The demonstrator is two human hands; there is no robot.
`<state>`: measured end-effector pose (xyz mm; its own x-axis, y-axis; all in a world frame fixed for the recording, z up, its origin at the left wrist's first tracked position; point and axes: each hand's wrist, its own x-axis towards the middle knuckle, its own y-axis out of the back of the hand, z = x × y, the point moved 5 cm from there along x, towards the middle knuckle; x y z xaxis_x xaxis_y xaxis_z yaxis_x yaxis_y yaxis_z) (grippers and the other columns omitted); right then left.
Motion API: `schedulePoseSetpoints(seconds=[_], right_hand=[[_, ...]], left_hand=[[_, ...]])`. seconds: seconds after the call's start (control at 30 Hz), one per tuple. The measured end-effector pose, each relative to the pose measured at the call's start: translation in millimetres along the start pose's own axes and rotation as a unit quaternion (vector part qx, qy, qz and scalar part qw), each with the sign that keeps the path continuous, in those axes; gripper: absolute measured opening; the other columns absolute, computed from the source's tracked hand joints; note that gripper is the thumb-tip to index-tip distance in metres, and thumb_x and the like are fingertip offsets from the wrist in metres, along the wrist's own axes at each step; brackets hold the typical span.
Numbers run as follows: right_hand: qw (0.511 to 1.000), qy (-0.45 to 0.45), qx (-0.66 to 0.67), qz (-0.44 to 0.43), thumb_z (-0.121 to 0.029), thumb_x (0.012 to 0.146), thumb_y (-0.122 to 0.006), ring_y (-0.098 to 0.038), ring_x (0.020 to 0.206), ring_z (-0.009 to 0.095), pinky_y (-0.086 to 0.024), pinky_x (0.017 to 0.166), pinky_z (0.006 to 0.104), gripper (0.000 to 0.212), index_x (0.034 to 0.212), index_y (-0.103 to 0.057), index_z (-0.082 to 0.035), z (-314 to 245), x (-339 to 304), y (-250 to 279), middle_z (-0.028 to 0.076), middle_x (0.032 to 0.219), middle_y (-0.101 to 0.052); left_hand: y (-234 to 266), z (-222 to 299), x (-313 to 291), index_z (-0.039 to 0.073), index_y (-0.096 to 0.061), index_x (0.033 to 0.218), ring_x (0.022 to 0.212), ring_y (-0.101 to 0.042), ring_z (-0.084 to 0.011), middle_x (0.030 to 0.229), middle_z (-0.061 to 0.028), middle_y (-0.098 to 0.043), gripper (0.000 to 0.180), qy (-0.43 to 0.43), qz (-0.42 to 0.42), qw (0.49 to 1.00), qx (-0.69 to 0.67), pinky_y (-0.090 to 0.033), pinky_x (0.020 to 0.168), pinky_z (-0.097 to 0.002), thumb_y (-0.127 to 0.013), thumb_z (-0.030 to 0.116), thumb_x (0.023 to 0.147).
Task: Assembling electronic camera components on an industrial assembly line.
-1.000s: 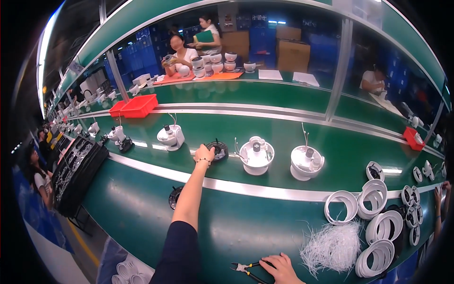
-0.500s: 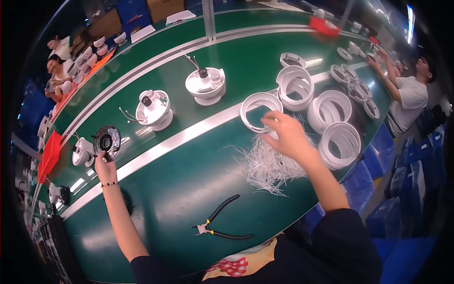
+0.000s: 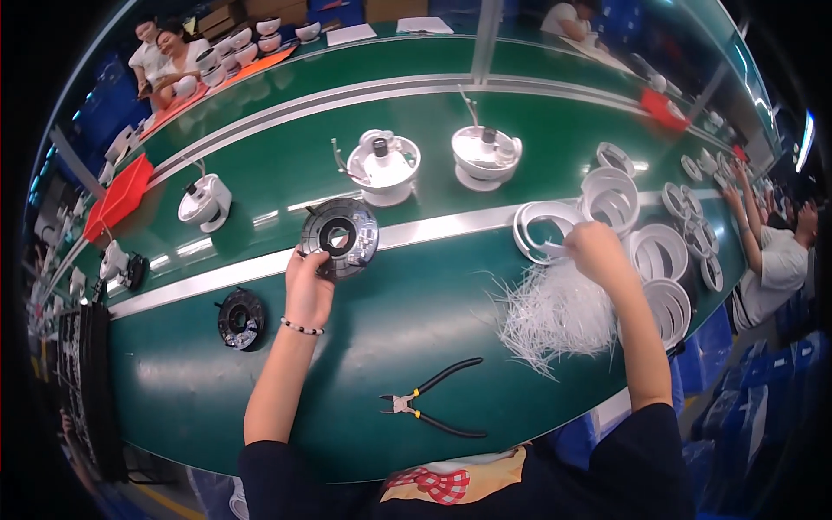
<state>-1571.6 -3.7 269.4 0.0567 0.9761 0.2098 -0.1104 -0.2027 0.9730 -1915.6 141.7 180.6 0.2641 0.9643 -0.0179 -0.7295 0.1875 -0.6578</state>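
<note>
My left hand (image 3: 308, 290) is closed on the edge of a round black housing (image 3: 360, 227) with a hole in its middle and small electronic parts on its face. It is held up above the near bench. At the right, my right hand (image 3: 598, 251) has its fingers pinched on the rim of a white plastic ring (image 3: 522, 227). Below that hand lies a heap of thin white plastic strips (image 3: 555, 316). A second black housing (image 3: 240, 319) rests on the bench left of my left forearm. Side cutters (image 3: 400, 404) with black handles lie spread apart in front of me.
White dome-shaped units (image 3: 386, 178) with wires stand on the green line beyond the metal strip (image 3: 442, 230). More white rings (image 3: 609, 199) are stacked at the right. A red tray (image 3: 120, 198) sits far left. Co-workers are across the line and at the right.
The view has swung left. My left hand has brought the black housing in from over the line toward the middle. My right hand's fingers, apart before, have closed on the white ring.
</note>
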Motion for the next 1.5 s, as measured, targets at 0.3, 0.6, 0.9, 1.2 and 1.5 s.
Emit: schedulePoseSetpoints(seconds=[0.3,0.6,0.9,1.2,1.5], right_hand=[[0.936,0.241,0.255,-0.013,-0.012,0.061,-0.066,-0.058,0.057,0.026,-0.045,0.055,0.0339,0.010,0.067,-0.064,-0.005,-196.4,21.3,-10.6,0.010,0.062,-0.059],[0.981,0.148,0.116,-0.037,-0.040,0.045,-0.080,-0.019,0.121,0.045,-0.016,0.096,0.0589,0.098,0.125,-0.035,-0.003,-253.4,35.2,-47.2,0.024,0.134,-0.017],[0.928,0.022,0.371,-0.014,-0.042,0.048,-0.078,-0.029,0.118,0.037,-0.025,0.097,0.0464,0.111,0.130,-0.019,0.004,-228.8,63.8,-60.8,0.024,0.126,-0.031],[0.560,-0.062,0.825,0.033,-0.020,0.063,-0.076,-0.048,0.103,0.021,-0.040,0.086,0.0309,0.093,0.129,-0.017,0.010,-283.3,64.3,-35.6,0.018,0.116,-0.043],[0.799,0.057,0.599,0.023,-0.043,0.053,-0.078,-0.022,0.121,0.039,-0.023,0.100,0.0436,0.115,0.129,-0.012,0.011,-288.1,53.9,-26.3,0.029,0.127,-0.025]], left_hand=[[49.8,6.4,-19.6,-0.001,-0.039,0.113,0.098,-0.048,-0.0139,0.109,-0.0079,-0.049,0.038,-0.204,0.094,0.968,0.110,-0.039,0.087,-0.0268,-0.049,-0.003,0.077],[65.6,16.3,-24.3,0.000,-0.037,0.114,0.098,-0.048,-0.0137,0.107,-0.0074,-0.049,0.038,-0.215,0.082,0.971,0.063,-0.039,0.086,-0.0261,-0.048,-0.005,0.078],[52.0,40.2,-27.5,-0.001,-0.034,0.116,0.105,-0.047,-0.0171,0.114,-0.0111,-0.045,0.037,-0.191,0.046,0.980,0.024,-0.039,0.090,-0.0286,-0.044,-0.008,0.080],[36.1,14.4,-42.9,0.004,-0.025,0.128,0.112,-0.041,-0.0175,0.122,-0.0083,-0.040,0.052,-0.161,-0.041,0.986,0.021,-0.035,0.095,-0.0313,-0.044,-0.007,0.081],[30.6,19.6,-45.8,0.003,-0.034,0.126,0.113,-0.042,-0.0275,0.122,-0.0145,-0.043,0.060,0.085,-0.170,0.971,-0.146,-0.032,0.097,-0.0410,-0.033,0.048,0.086]])
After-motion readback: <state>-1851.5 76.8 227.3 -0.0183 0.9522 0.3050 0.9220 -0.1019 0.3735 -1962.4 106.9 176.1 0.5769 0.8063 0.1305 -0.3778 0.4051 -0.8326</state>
